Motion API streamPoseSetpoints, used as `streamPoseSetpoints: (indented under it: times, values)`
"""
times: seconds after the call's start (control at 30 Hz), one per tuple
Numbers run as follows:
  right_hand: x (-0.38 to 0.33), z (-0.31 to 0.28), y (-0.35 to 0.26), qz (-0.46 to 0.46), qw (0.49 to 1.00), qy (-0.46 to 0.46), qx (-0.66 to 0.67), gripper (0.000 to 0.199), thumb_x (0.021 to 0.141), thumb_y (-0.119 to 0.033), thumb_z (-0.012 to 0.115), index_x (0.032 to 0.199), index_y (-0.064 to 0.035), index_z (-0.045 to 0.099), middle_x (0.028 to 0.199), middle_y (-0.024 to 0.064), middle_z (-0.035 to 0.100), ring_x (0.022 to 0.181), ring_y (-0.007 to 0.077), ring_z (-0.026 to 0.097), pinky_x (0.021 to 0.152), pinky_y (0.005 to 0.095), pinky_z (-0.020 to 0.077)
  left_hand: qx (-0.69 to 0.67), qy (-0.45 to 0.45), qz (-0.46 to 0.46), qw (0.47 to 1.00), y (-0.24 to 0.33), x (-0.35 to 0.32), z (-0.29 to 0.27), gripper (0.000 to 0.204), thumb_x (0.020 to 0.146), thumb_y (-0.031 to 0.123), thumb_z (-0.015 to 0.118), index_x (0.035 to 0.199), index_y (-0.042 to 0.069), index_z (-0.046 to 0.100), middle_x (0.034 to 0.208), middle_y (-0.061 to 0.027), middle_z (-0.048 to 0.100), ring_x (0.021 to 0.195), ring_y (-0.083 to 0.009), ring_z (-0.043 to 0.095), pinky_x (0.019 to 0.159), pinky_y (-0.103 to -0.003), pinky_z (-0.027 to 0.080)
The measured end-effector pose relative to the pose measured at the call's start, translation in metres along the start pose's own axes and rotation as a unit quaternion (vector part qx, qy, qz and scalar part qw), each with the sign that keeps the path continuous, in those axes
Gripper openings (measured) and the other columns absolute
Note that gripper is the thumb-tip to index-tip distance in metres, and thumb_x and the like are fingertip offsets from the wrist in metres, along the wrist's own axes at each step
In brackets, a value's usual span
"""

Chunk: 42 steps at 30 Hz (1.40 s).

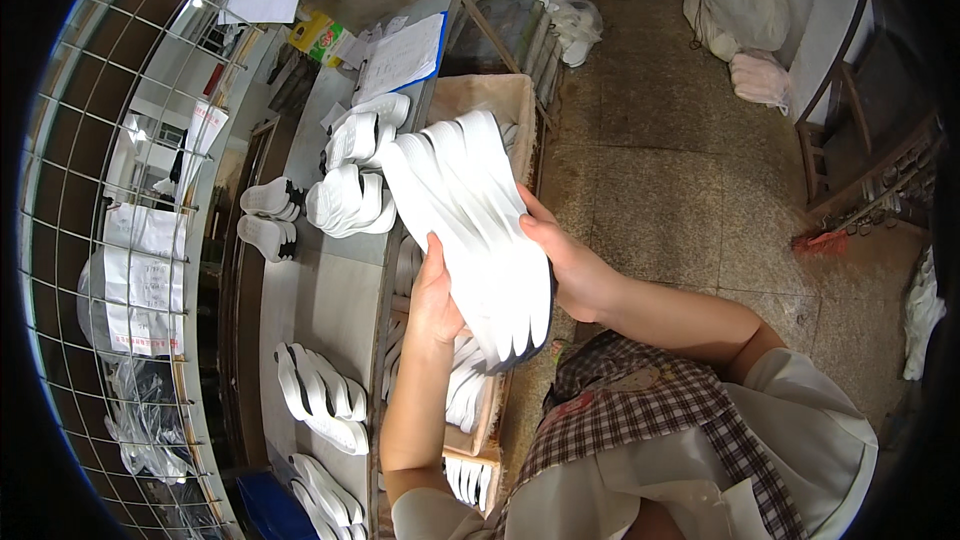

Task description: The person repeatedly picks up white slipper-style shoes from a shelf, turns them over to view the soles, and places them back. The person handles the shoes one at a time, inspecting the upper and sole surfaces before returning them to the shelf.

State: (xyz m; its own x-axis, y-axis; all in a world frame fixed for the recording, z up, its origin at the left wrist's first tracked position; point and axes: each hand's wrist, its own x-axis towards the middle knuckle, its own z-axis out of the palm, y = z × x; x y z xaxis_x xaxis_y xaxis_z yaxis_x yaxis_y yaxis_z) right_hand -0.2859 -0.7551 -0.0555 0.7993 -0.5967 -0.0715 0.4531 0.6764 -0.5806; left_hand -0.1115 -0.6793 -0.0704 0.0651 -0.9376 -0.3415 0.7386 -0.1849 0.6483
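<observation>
Between my two hands is a stack of several white shoe soles point(470, 230), nested side by side and held up in front of me. My left hand point(432, 295) grips the stack's left side, with the thumb lying along it. On the other side, my right hand point(570, 260) has its thumb on the top sole and its fingers behind the edge. Dark edging shows at the stack's lower right. Just beyond the stack, bundles of white soles point(345, 202) rest on a grey metal bench point(335, 290).
More soles point(322, 395) lie nearer on the bench, and two small bundles point(268, 215) along its left side. A bin point(485, 90) and crates of soles stand below the bench. Wire mesh point(110, 170) runs along the left. White bags point(735, 5) sit on the far floor.
</observation>
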Motion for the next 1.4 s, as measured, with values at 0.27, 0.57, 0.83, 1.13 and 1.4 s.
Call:
streamPoseSetpoints:
  times: [0.27,0.57,0.83,1.13,1.4]
  values:
    - [-0.006,0.003,-0.008,-0.042,0.995,-0.059,-0.074,0.072,0.088,-0.019,0.043,0.149,-0.0065,0.006,0.154,0.0134,0.011,0.141,0.024,0.014,0.113,0.0372,0.0139,-0.013,-0.04,0.092,0.995,-0.009,0.004,-0.009,0.061,0.095,0.042,0.044,0.136,-0.002,0.037,0.13,-0.0197,0.05,0.116,-0.0321,0.053,0.097,-0.045,0.046]
    - [-0.011,-0.003,0.0,-0.062,0.987,-0.074,-0.127,0.079,0.08,-0.013,0.046,0.148,-0.004,0.009,0.152,0.0168,0.014,0.141,0.0258,0.013,0.113,0.0367,0.0135,-0.014,-0.07,0.131,0.989,-0.015,0.008,-0.009,0.061,0.093,0.039,0.051,0.134,-0.004,0.039,0.13,-0.0193,0.05,0.115,-0.0315,0.054,0.096,-0.043,0.047]
    - [-0.015,-0.01,0.003,-0.056,0.991,-0.092,-0.083,0.08,0.075,-0.012,0.049,0.147,-0.0015,0.015,0.15,0.0166,0.022,0.139,0.0247,0.02,0.113,0.0362,0.0156,-0.043,-0.097,0.138,0.985,-0.012,0.01,-0.005,0.049,0.094,0.029,0.051,0.129,-0.004,0.044,0.123,-0.0184,0.055,0.109,-0.0304,0.058,0.09,-0.042,0.051]
    - [-0.015,-0.023,0.011,-0.122,0.966,-0.14,-0.178,0.082,0.073,-0.018,0.052,0.147,-0.0019,0.019,0.149,0.0142,0.024,0.138,0.0242,0.023,0.113,0.0375,0.0151,-0.034,-0.107,0.161,0.98,-0.013,0.007,-0.007,0.049,0.094,0.029,0.051,0.13,-0.004,0.044,0.123,-0.0183,0.055,0.109,-0.0302,0.058,0.089,-0.041,0.051]
    - [-0.018,-0.025,0.007,-0.121,0.959,-0.166,-0.194,0.081,0.075,-0.021,0.054,0.147,-0.0042,0.021,0.149,0.012,0.024,0.139,0.0232,0.02,0.112,0.0385,0.0141,-0.03,-0.128,0.178,0.975,-0.011,0.006,-0.002,0.049,0.094,0.029,0.05,0.13,-0.004,0.043,0.124,-0.0182,0.055,0.109,-0.0301,0.057,0.089,-0.041,0.051]
